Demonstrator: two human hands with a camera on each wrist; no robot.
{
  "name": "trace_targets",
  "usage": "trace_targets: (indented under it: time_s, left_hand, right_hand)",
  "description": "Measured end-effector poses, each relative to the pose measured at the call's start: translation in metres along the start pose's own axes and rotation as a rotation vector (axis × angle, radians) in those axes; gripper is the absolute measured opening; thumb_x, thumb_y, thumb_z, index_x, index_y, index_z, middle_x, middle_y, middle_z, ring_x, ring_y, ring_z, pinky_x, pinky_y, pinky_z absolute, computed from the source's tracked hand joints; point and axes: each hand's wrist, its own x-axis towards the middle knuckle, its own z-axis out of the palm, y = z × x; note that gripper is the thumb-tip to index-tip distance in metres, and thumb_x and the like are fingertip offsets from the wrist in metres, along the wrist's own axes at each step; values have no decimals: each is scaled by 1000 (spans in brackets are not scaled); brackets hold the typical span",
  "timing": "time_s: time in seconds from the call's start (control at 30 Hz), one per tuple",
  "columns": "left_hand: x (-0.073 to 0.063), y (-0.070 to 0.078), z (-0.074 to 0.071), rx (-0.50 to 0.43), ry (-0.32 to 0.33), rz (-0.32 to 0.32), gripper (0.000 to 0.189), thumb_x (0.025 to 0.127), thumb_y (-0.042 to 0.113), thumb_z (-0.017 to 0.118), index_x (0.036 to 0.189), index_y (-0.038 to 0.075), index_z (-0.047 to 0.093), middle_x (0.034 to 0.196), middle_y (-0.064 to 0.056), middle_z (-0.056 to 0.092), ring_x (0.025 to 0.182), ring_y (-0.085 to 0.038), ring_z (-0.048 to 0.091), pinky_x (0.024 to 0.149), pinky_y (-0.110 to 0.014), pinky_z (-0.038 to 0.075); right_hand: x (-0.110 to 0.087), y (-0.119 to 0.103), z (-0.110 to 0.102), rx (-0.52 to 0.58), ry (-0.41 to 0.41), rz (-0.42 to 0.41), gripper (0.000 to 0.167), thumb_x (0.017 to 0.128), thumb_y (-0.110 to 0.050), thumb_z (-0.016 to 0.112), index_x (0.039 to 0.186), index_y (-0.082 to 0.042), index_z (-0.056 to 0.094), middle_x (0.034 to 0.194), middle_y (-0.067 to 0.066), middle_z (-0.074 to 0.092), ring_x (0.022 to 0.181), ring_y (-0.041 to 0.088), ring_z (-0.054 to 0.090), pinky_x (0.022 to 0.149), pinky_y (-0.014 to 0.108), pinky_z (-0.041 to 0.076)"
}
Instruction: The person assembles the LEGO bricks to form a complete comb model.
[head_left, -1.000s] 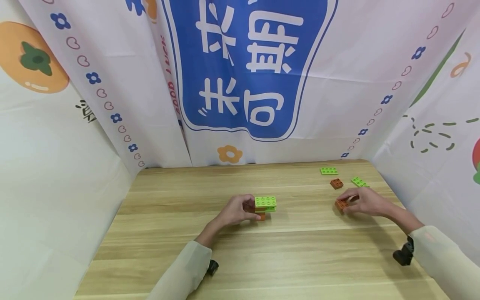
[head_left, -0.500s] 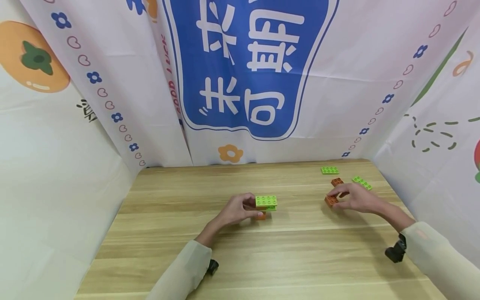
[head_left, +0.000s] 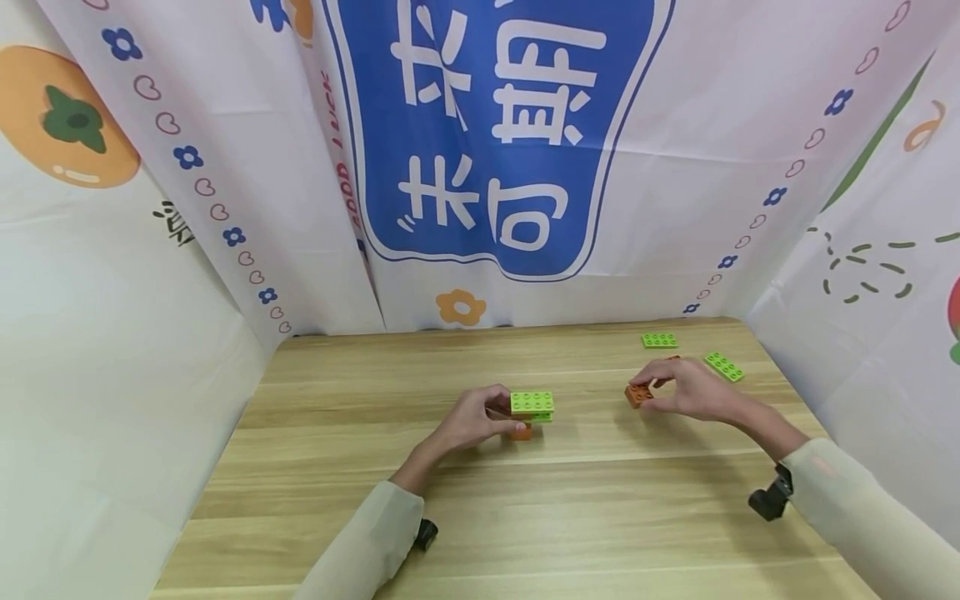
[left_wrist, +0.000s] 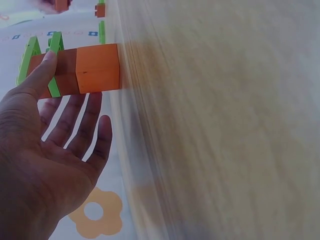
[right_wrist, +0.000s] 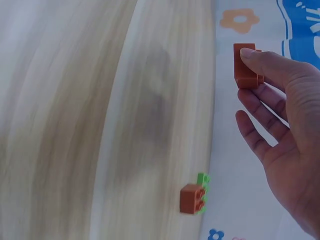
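Pinching a brown brick (head_left: 638, 397), the right hand (head_left: 693, 392) should hold it level while the left hand (head_left: 471, 423) grips the block stack (head_left: 532, 404).

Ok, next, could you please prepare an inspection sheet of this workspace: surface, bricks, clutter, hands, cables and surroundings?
Surface: light wood-grain table.
Bricks: upright stack of green, brown and orange plastic bricks; small brown studded brick, lifted off the table; second brown studded brick on the table, mostly hidden in the head view; flat green studded brick near the far edge; another flat green studded brick to its right.
Clutter: nothing seen.
Left hand: grips the stack.
Right hand: pinches the small brown brick.
Cables: nothing seen.
Surroundings: white printed cloth with a large blue panel, behind the table.
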Motion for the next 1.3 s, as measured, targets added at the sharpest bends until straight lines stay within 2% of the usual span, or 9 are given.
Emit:
trace_targets:
  time_s: [0.3,0.47,0.57,0.9,1.13,1.3]
  left_hand:
    - [2,-4,0,-9,-6,-19,26,91,20,87,107,9,70,107,-3,77,94,-14,72,82,-28,60]
    - [2,-5,0,-27,-6,-15,26,90,19,88,106,9,70,105,-3,77,92,-14,72,80,-28,60]
    - [2,-5,0,-39,-2,-7,26,90,19,88,105,8,70,104,-4,77,91,-15,72,79,-27,60]
    - [5,-6,-1,-46,-9,10,26,89,19,89,102,8,69,101,-3,77,89,-13,71,78,-26,60]
    - [4,-5,0,-54,-4,-4,26,89,19,89,103,9,70,101,-3,76,88,-14,71,77,-26,60]
    - [4,-6,1,-50,2,-8,26,88,19,89,102,9,70,101,-4,76,88,-15,71,77,-25,60]
  right_hand:
    - [15,-18,4,72,19,-55,37,84,-10,91,119,-15,80,112,-3,77,99,15,72,82,46,62]
    - [21,-29,6,84,57,-81,36,83,-13,92,117,-13,80,110,-1,78,95,13,71,76,32,60]
    - [26,-35,7,81,87,-97,35,84,-15,92,116,-12,81,110,-1,78,96,15,72,74,28,58]
    - [38,-53,12,88,93,-103,35,86,-20,91,118,-10,81,109,0,79,96,18,74,78,32,60]
    - [46,-65,16,115,109,-154,35,85,-20,92,117,-10,81,109,0,79,96,17,75,80,33,61]
    - [53,-72,19,142,115,-186,35,84,-18,92,116,-10,81,107,0,79,94,16,75,80,41,63]
